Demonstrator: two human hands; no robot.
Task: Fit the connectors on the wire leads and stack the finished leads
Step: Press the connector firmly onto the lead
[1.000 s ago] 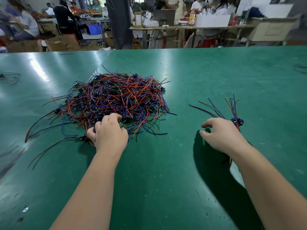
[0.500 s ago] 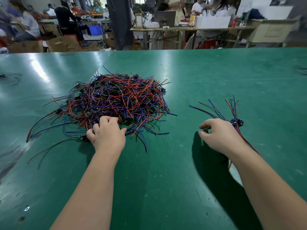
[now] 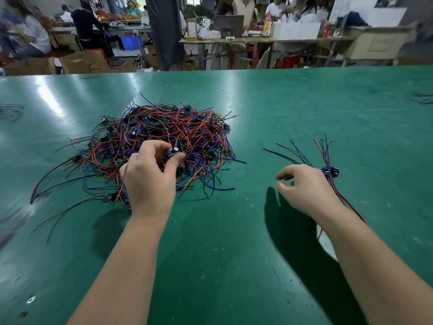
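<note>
Red and blue wire leads (image 3: pixel 164 139) lie tangled, heaped.

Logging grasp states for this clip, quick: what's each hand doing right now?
Left hand: pinches a small dark connector above the wire pile.
Right hand: open, fingers loosely curled, holding nothing, by the finished leads.

Bare green table (image 3: pixel 253 141) lies between wire pile (image 3: pixel 164 137) and finished leads (image 3: pixel 325 160).

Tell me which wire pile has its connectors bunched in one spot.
The small bundle by the right hand: its connectors sit clustered together. The big tangled heap at the left hand has them scattered throughout.
</note>
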